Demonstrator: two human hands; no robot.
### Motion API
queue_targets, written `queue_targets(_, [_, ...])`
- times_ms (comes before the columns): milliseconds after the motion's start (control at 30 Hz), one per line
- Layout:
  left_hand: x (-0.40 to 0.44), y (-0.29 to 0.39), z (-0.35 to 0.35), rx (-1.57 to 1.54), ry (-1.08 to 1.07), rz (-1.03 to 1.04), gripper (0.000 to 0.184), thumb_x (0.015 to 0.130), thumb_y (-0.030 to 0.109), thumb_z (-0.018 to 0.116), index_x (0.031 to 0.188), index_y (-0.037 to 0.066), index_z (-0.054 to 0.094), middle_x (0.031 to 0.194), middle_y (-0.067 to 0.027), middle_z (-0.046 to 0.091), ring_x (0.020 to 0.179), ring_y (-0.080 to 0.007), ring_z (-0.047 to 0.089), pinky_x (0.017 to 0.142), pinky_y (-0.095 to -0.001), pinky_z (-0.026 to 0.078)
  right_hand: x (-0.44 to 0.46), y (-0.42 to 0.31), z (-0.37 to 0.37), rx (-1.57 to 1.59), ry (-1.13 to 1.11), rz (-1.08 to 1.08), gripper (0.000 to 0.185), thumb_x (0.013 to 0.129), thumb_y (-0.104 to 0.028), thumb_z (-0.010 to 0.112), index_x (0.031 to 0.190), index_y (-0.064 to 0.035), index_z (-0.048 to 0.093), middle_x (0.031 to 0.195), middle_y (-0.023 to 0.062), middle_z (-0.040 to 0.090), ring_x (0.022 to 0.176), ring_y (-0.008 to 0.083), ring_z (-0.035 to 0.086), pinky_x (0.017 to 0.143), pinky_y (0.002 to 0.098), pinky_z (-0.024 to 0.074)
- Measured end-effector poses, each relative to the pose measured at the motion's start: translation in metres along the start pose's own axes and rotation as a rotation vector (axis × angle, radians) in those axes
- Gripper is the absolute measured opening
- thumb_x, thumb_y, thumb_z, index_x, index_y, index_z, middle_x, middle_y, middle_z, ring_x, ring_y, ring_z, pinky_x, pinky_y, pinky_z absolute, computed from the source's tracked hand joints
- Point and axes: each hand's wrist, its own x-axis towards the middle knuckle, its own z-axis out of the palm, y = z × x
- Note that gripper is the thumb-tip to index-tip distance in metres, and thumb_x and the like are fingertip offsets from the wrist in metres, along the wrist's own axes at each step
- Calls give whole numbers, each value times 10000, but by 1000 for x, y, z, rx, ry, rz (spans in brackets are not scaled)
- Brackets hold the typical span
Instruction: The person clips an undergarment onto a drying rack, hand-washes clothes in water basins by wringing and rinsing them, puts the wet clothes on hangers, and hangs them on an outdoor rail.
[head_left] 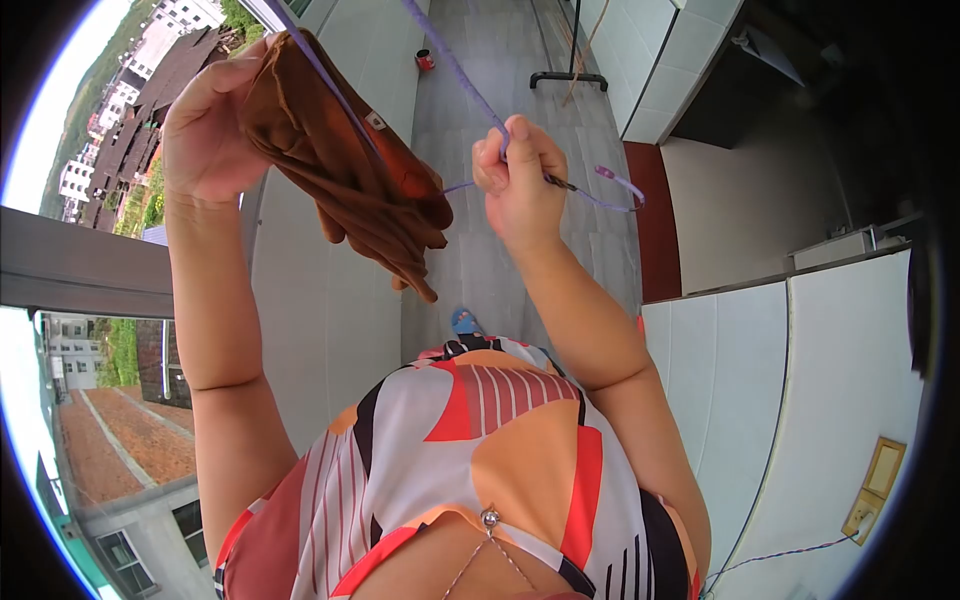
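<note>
My left hand [213, 130] is raised at the upper left, thumb and fingers closed on the edge of a brown garment [340, 160]. The garment hangs in folds, with a small pale label and an orange-red patch on it. A thin purple cord [455, 70] comes down from the top edge into my right hand [522, 185], whose fingers are wrapped round it. Beyond that fist the cord's loose end curls to the right, near a small dark piece. Another purple length crosses in front of the brown cloth. The fingertips of my left hand are partly hidden behind the fabric.
A window ledge [90, 270] with buildings outside runs along the left. Tiled grey floor [480, 260] lies below, with a red can [425, 60] and a black stand foot [568, 80] farther off. A white tiled wall [720, 370] and a socket [860, 520] are at the right.
</note>
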Motion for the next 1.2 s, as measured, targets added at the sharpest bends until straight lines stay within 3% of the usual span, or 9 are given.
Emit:
queue_targets(133, [-18,26,-23,246,229,133,267,867,83,473,1088,-42,555,1024,-118,631,912,-208,614,832,-323,478,-15,45,-20,-359,62,140,417,916,-327,572,636,-19,544,505,-6,425,478,77,344,444,242,262])
queue_targets(300, [-31,-9,-42,1463,849,102,125,727,72,596,826,57,672,784,-39,640,642,-155,580,620,-297,469,19,-32,-15,-1082,-265,-5,455,879,-375,603,625,-6,524,496,80,352,458,165,306,442,315,283])
queue_targets(367, [-32,-33,-45,1680,781,247,141,692,81,603,815,82,673,734,-51,599,626,-188,578,606,-305,469,25,-44,-5,-1247,-286,102,440,873,-363,608,629,-8,516,502,82,346,462,185,292,442,328,278])
queue_targets(733, [2,-124,-73,1780,657,364,102,686,74,576,775,82,628,789,-51,564,662,-262,587,598,-368,500,41,-25,4,-1593,-336,347,377,851,-367,606,694,-27,566,552,90,474,522,206,436,505,323,357])
queue_targets(867, [5,-153,-79,1672,672,559,196,677,18,585,857,90,615,789,-50,560,630,-258,585,576,-345,498,70,-12,-1,-1447,-274,462,398,844,-384,609,666,-30,576,568,79,514,547,182,445,532,332,362])
queue_targets(967, [9,-154,-88,1520,748,512,187,687,20,593,860,88,615,795,-52,565,627,-243,590,565,-340,495,80,3,8,-1433,-315,598,405,842,-384,614,664,-22,573,556,64,503,532,173,423,512,320,343])
queue_targets(1000, [6,-154,-96,1546,673,587,189,697,19,586,870,88,617,739,-45,579,591,-214,585,537,-328,483,90,8,-2,-1380,-296,421,408,835,-384,622,657,-21,569,535,41,450,520,156,385,499,307,318])
queue_targets(1100, [-23,-141,-115,1463,690,326,193,698,15,581,870,91,623,659,-30,578,544,-187,561,508,-315,465,120,2,-6,-1395,-236,357,417,839,-368,634,630,-15,560,518,2,362,519,109,329,493,284,274])
queue_targets(1200, [-16,-117,-152,1625,773,635,167,725,68,617,888,92,644,669,-28,582,583,-183,561,545,-308,461,135,6,4,-1373,-263,342,409,845,-352,634,626,-15,559,517,-6,362,518,100,321,491,276,262])
